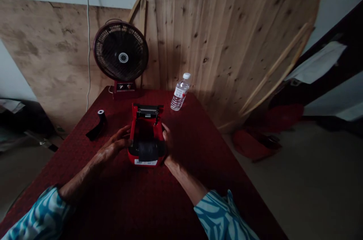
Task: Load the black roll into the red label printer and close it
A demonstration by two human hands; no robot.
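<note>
A small red label printer (141, 134) stands on the dark red table, its lid (148, 108) tipped up at the far end. Draped over its near edge is a strip of black paper or film (148, 152), above a white sticker (145, 162). My left hand (119, 140) holds the printer's left side, fingers stretched along it. Around the right side curls my right hand (168, 141), its fingers partly hidden behind the casing. A small roll with a black tail (100, 123) stands on the table left of the printer, apart from my left hand.
Behind the printer, a clear plastic bottle (179, 94) with a white cap stands on the tabletop (113, 202). A dark fan (121, 53) is at the table's back left. A large round wooden board (221, 43) leans on the wall. A red bag-like item (252, 143) lies on the floor.
</note>
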